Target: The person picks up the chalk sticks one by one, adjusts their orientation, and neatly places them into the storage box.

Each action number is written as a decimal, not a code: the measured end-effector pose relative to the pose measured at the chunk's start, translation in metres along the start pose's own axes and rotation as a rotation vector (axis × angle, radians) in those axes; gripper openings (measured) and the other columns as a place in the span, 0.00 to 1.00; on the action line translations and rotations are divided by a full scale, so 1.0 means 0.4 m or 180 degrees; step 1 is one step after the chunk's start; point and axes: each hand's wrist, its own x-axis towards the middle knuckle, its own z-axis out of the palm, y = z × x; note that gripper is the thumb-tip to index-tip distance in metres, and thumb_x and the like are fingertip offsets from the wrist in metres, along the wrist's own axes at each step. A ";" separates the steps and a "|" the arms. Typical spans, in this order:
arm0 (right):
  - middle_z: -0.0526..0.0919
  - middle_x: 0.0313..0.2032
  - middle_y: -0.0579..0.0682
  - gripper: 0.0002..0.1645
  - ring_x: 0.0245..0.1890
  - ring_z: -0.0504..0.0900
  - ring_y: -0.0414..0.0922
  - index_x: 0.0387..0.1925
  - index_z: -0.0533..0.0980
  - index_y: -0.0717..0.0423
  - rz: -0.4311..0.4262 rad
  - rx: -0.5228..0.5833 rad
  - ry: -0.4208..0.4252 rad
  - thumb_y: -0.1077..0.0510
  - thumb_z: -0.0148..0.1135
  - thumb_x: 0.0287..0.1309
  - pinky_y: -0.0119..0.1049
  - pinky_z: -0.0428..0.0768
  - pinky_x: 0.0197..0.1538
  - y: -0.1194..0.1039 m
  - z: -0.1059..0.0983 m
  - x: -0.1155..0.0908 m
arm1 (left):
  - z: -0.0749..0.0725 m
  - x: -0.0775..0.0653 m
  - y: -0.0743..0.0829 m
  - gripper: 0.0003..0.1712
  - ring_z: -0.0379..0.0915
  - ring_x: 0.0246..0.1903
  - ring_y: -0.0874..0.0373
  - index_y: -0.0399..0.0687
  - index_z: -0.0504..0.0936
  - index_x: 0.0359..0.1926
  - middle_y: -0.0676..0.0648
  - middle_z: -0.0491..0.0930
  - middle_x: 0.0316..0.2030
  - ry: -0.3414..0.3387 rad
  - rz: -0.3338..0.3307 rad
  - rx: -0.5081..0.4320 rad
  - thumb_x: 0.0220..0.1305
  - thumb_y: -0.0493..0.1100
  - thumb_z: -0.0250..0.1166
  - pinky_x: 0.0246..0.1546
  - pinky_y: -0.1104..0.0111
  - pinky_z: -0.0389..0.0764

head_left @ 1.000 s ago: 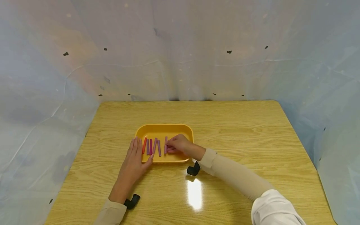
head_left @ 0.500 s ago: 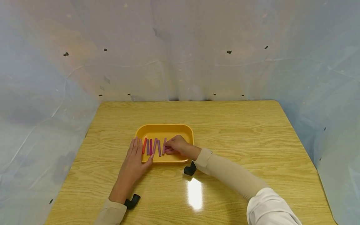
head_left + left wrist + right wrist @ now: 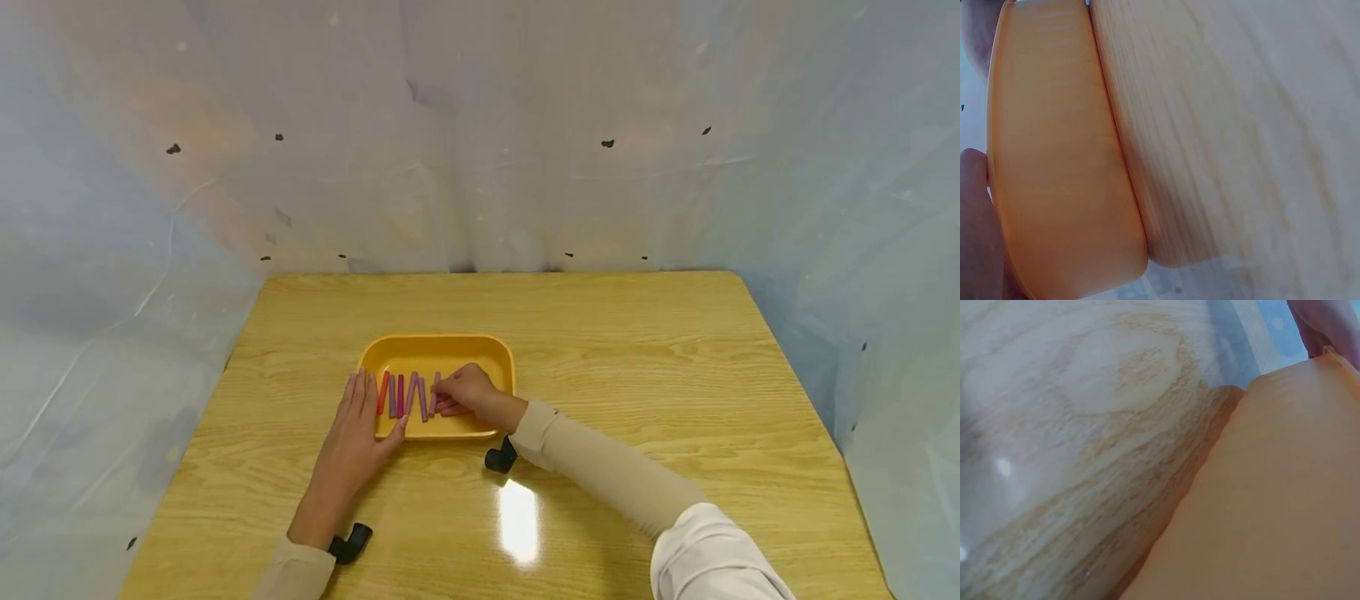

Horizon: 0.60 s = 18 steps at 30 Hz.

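Observation:
A yellow tray (image 3: 450,339) holds several slim sticks laid side by side: a red-orange stick (image 3: 383,392), a magenta stick (image 3: 401,396) and several purple ones. My right hand (image 3: 472,392) is inside the tray and pinches a light purple stick (image 3: 437,378), just right of the row. My left hand (image 3: 354,442) rests over the tray's front left corner, fingers straight at the left rim and thumb at the front rim. The left wrist view shows the tray's outer wall (image 3: 1060,150) beside part of the hand. In the right wrist view the tray wall (image 3: 1272,487) hides the right fingers.
The tray stands on a wood-grain table (image 3: 622,350). Pale sheeting (image 3: 480,167) hangs behind the table and at both sides. A black piece (image 3: 501,457) sits at the right wrist, another black piece (image 3: 350,543) at the left.
My right hand has slid left with the pinched purple stick, bringing it close to the other sticks. The left hand keeps its place on the tray.

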 end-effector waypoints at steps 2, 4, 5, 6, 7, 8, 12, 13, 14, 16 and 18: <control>0.83 0.29 0.64 0.12 0.30 0.85 0.53 0.33 0.81 0.70 -0.0004 -0.0027 0.0024 0.61 0.59 0.59 0.43 0.81 0.38 0.003 0.001 0.000 | 0.001 0.000 -0.001 0.52 0.33 0.70 0.46 0.34 0.47 0.71 0.37 0.40 0.71 -0.0001 -0.0002 0.0004 0.61 0.67 0.51 0.65 0.52 0.50; 0.84 0.27 0.63 0.12 0.28 0.85 0.51 0.31 0.81 0.69 -0.0035 -0.0074 0.0057 0.61 0.60 0.58 0.41 0.81 0.36 0.004 0.003 -0.002 | 0.002 0.000 -0.001 0.52 0.33 0.70 0.46 0.34 0.47 0.71 0.37 0.41 0.71 -0.0001 -0.0001 -0.0003 0.61 0.67 0.52 0.65 0.52 0.50; 0.84 0.27 0.62 0.11 0.27 0.85 0.51 0.31 0.81 0.69 -0.0046 -0.0084 0.0064 0.61 0.61 0.58 0.41 0.82 0.35 0.004 0.003 -0.003 | 0.002 0.001 -0.001 0.52 0.33 0.70 0.46 0.34 0.47 0.71 0.37 0.41 0.71 0.0002 -0.0001 -0.0001 0.61 0.67 0.51 0.65 0.52 0.50; 0.84 0.26 0.62 0.11 0.27 0.85 0.50 0.30 0.81 0.69 -0.0063 -0.0093 0.0067 0.61 0.61 0.58 0.40 0.82 0.34 0.004 0.003 -0.003 | 0.002 0.001 -0.001 0.52 0.33 0.70 0.46 0.34 0.47 0.71 0.37 0.41 0.71 0.0004 0.0002 -0.0005 0.61 0.67 0.51 0.65 0.52 0.50; 0.84 0.25 0.61 0.11 0.25 0.85 0.50 0.29 0.81 0.69 -0.0088 -0.0113 0.0076 0.62 0.60 0.58 0.39 0.82 0.33 0.005 0.004 -0.003 | 0.002 0.001 -0.001 0.52 0.33 0.70 0.46 0.34 0.47 0.71 0.37 0.41 0.71 0.0003 -0.0003 -0.0003 0.61 0.67 0.51 0.65 0.52 0.50; 0.84 0.24 0.60 0.11 0.25 0.85 0.49 0.29 0.82 0.68 -0.0100 -0.0121 0.0071 0.62 0.60 0.58 0.39 0.82 0.32 0.004 0.004 -0.004 | 0.001 0.002 -0.001 0.52 0.33 0.70 0.46 0.34 0.47 0.71 0.37 0.41 0.71 -0.0001 -0.0007 0.0006 0.61 0.68 0.50 0.65 0.52 0.50; 0.84 0.24 0.60 0.11 0.24 0.85 0.50 0.28 0.82 0.68 -0.0139 -0.0152 0.0070 0.61 0.61 0.58 0.39 0.82 0.31 0.006 0.005 -0.002 | 0.000 0.001 -0.001 0.52 0.34 0.70 0.45 0.34 0.47 0.71 0.37 0.41 0.71 -0.0004 -0.0005 0.0003 0.61 0.68 0.50 0.65 0.52 0.50; 0.84 0.24 0.60 0.11 0.25 0.85 0.50 0.28 0.82 0.68 -0.0143 -0.0166 0.0080 0.61 0.61 0.57 0.40 0.82 0.32 0.006 0.006 -0.001 | 0.000 0.001 -0.001 0.53 0.34 0.70 0.45 0.33 0.47 0.70 0.37 0.41 0.71 -0.0005 -0.0004 0.0002 0.61 0.68 0.50 0.65 0.52 0.50; 0.84 0.25 0.61 0.12 0.26 0.85 0.51 0.29 0.82 0.68 -0.0134 -0.0167 0.0080 0.60 0.62 0.57 0.41 0.82 0.33 0.006 0.005 -0.001 | 0.001 0.002 -0.001 0.52 0.34 0.70 0.45 0.33 0.47 0.70 0.37 0.41 0.71 -0.0003 0.0004 0.0000 0.61 0.68 0.50 0.65 0.52 0.50; 0.84 0.26 0.62 0.12 0.27 0.85 0.52 0.30 0.81 0.69 -0.0137 -0.0175 0.0097 0.61 0.62 0.57 0.41 0.82 0.33 0.007 0.005 0.002 | 0.002 0.002 -0.001 0.52 0.34 0.70 0.45 0.33 0.47 0.71 0.37 0.41 0.71 0.0000 0.0007 -0.0003 0.61 0.68 0.50 0.65 0.52 0.50; 0.84 0.27 0.63 0.12 0.28 0.85 0.53 0.30 0.81 0.70 -0.0151 -0.0186 0.0110 0.61 0.62 0.57 0.42 0.82 0.34 0.005 0.004 0.002 | 0.003 0.003 -0.002 0.52 0.34 0.70 0.45 0.34 0.47 0.71 0.37 0.41 0.71 0.0002 0.0009 0.0001 0.61 0.68 0.50 0.65 0.52 0.50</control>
